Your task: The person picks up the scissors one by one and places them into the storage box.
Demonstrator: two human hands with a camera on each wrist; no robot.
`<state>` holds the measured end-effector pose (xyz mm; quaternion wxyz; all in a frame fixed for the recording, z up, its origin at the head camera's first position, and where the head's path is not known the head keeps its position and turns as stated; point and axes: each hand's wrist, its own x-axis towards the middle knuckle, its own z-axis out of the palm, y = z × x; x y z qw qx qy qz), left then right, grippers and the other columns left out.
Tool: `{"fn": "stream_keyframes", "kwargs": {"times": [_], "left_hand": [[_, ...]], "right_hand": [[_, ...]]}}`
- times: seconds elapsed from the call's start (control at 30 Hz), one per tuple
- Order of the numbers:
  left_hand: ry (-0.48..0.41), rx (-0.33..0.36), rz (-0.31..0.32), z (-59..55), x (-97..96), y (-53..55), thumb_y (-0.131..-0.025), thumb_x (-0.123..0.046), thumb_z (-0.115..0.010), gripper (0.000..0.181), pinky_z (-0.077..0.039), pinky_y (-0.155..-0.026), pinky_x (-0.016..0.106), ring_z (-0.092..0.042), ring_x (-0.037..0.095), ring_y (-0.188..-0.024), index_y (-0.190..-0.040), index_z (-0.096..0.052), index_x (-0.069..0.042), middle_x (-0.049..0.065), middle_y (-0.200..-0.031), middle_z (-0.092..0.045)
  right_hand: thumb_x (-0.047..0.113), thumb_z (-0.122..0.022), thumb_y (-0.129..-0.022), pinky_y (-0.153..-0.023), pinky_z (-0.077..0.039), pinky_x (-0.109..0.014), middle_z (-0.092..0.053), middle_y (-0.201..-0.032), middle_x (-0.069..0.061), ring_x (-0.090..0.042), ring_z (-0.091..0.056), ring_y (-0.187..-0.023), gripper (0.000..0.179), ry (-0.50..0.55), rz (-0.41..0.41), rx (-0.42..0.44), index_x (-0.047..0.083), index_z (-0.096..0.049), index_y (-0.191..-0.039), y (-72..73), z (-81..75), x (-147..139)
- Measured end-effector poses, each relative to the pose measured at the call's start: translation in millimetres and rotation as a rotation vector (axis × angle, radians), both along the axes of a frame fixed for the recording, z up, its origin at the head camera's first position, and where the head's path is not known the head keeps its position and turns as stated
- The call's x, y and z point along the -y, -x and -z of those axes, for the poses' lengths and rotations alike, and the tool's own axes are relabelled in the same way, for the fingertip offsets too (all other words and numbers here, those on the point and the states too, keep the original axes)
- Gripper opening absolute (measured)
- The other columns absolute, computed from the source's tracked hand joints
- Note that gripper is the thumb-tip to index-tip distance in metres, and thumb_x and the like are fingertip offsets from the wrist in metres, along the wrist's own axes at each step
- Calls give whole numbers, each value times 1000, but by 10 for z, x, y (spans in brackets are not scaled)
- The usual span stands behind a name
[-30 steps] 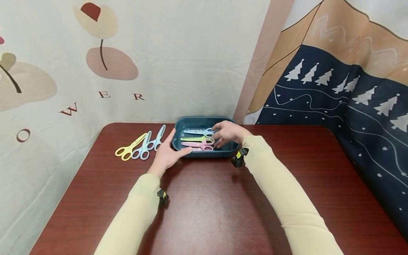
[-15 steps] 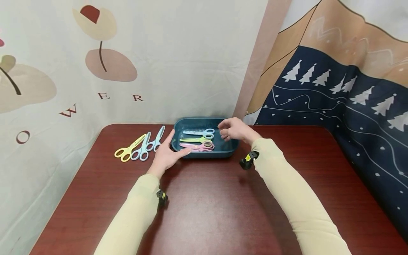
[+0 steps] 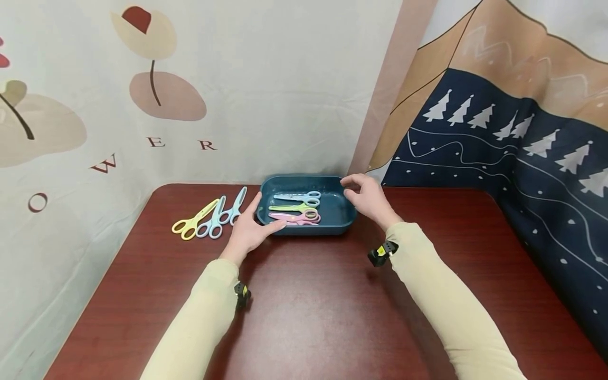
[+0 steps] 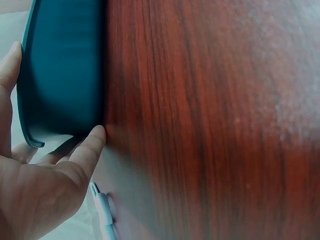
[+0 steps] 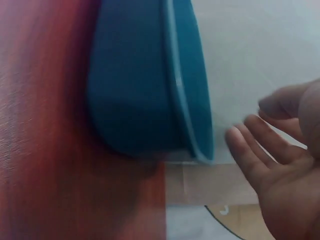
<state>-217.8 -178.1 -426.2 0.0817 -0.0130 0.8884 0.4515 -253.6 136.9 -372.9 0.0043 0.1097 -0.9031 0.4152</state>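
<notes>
A dark blue-green plastic bin (image 3: 339,230) stands near the table's back edge. My left hand (image 3: 246,236) spans its left front corner with spread, mostly straight fingers; the thumb lies over the front rim, and in the left wrist view a fingertip reaches the base. Inside lie blue scissors (image 3: 296,197), green scissors (image 3: 285,208) and pink scissors (image 3: 285,216), with one more pinkish pair partly hidden by the front wall. At the bin's right end, my right hand (image 3: 370,199) has loosely bent fingers and holds nothing; in the right wrist view the fingertips are apart from the rim.
Left of the bin, yellow scissors (image 3: 193,219) and light blue scissors (image 3: 215,219) lie on the dark red wooden table (image 3: 304,306). A second light blue pair (image 3: 236,203) lies near my left fingers. A printed cloth (image 3: 285,105) hangs right behind the table.
My right hand has pulled back from the scissors' handles inside the bin to its right end. The left hand, the bin and the scissors on the table stay in place.
</notes>
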Motion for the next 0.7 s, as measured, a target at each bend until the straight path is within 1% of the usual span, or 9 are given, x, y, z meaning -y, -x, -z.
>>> {"fn": "stream_keyframes", "kwargs": {"times": [0.13,0.2,0.27,0.33,0.5,0.57,0.7], "left_hand": [[-1,-1,-2,-3,-1,4,-86,-51,-81,109,-30,-121,59,-25,37,-155,-168,-13,-28,13,-170,-25],[0,-2,-2,-2,-1,7,-87,-51,-81,109,-29,-121,59,-25,37,-155,-168,-13,-28,14,-170,-25],[0,-4,-1,-1,2,10,-86,-51,-81,109,-29,-121,59,-25,37,-155,-168,-13,-28,14,-170,-26],[4,-5,-1,3,2,13,-86,-52,-81,109,-30,-121,58,-26,36,-155,-168,-13,-28,14,-170,-26],[0,-4,-2,16,1,21,-86,-52,-81,109,-31,-121,58,-26,36,-154,-168,-13,-28,15,-169,-27],[-6,-4,-2,15,0,19,-86,-52,-81,109,-31,-121,57,-27,36,-154,-168,-13,-28,15,-169,-27],[-11,-7,-1,11,1,14,-86,-50,-82,109,-31,-121,57,-27,36,-154,-168,-13,-28,15,-169,-27]], "right_hand": [[3,-60,-100,-98,-55,-50,-63,-126,-22,-38,-64,-110,30,30,72,-105,-4,-67,-128,-74,88,-34],[2,-61,-99,-97,-55,-50,-62,-125,-22,-38,-65,-109,30,38,106,-132,-5,-67,-128,-102,141,-55],[3,-63,-99,-97,-55,-50,-60,-126,-23,-38,-65,-109,33,42,127,-135,-5,-65,-130,-122,186,-74],[5,-64,-99,-99,-54,-50,-59,-130,-23,-38,-65,-113,37,43,135,-110,-4,-62,-135,-139,230,-97],[15,-65,-102,-104,-52,-51,-54,-142,-24,-38,-60,-125,53,63,116,18,-1,-48,-150,-184,318,-146],[18,-66,-102,-104,-52,-52,-52,-146,-23,-38,-60,-128,60,71,107,56,0,-42,-154,-198,348,-153],[26,-68,-100,-105,-51,-52,-48,-154,-22,-39,-59,-129,72,87,88,107,3,-34,-159,-230,394,-151]]}}
